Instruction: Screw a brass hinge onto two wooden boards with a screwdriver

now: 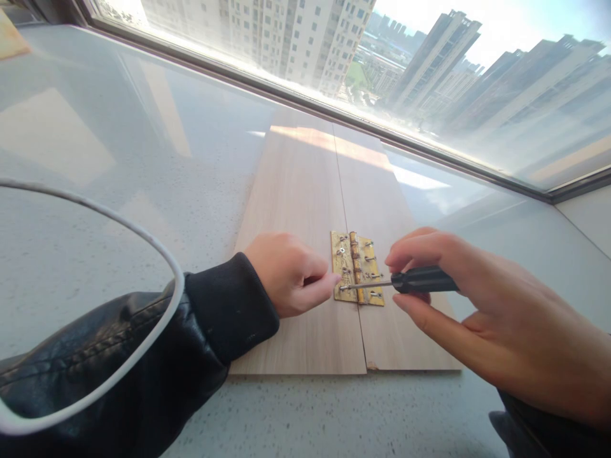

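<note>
Where the brass-yellow rectangular hinge [356, 261] lies across the seam of two pale wood-grain boards, it sits to the right of the left hand [286, 273] and to the left of the right hand [506, 312]. Left hand nearer, a fingertip at the hinge's left edge, by the lower corner. Its fingers are curled in; whether they pinch anything, cannot tell.

Right fingers closed on the black ridged handle of a slim screwdriver [424, 279]. Tool's long axis runs crosswise to the seam; thin metal shaft passes over the rolled barrel, tip beside a screw head low on the left leaf. Actual contact at the tip: cannot tell. Barrel's own axis follows the seam, roughly square to the shaft.

Hinge plate worn, blotched, metallic; small silvery screws on both leaves, several leaning. Left board [291, 191] and right board [377, 197] flat, smooth, matte, fine straight grain; small chipped patch at the near end of the seam. Beneath, a pale speckled desk [286, 413], glossy, catching window light. Black leather sleeve with ribbed cuff [233, 305] on the left arm; smooth white cable [138, 233] loops over it.
</note>
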A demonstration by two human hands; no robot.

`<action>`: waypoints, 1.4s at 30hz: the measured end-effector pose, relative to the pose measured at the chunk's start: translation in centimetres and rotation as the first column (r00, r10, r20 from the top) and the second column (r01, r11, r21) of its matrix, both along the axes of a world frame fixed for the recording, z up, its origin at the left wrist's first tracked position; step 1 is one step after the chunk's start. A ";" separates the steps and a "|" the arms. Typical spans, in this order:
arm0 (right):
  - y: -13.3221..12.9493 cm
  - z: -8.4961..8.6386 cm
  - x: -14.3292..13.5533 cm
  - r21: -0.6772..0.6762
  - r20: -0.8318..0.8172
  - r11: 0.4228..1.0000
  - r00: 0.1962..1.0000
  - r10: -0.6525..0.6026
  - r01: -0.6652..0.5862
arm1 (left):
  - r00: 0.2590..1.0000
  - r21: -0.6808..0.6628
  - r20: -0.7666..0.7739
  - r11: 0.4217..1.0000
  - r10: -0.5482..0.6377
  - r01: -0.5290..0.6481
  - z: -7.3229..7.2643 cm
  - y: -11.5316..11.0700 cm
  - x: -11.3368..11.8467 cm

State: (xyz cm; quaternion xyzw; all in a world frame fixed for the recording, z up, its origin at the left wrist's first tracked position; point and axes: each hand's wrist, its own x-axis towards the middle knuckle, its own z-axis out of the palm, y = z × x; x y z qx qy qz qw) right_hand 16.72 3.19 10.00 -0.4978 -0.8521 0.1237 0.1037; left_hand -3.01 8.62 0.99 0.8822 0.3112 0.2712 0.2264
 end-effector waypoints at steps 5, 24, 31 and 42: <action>0.0 0.1 0.0 0.086 -0.026 0.996 1.000 0.007 -0.004 | 1.000 0.006 0.008 1.000 -0.001 0.001 0.0 0.0 0.0; 0.6 0.1 0.3 0.087 0.054 0.994 0.996 -0.071 0.066 | 1.000 0.013 0.016 1.000 0.005 -0.005 0.0 0.0 0.1; -0.1 0.5 0.0 -0.006 0.083 0.997 0.994 -0.071 0.072 | 1.000 -0.002 -0.007 1.000 -0.005 0.005 0.1 -0.1 0.0; -0.1 -0.1 -0.7 0.131 0.084 0.989 0.993 -0.086 0.074 | 1.000 0.008 -0.008 1.000 -0.005 0.005 0.2 -0.1 0.0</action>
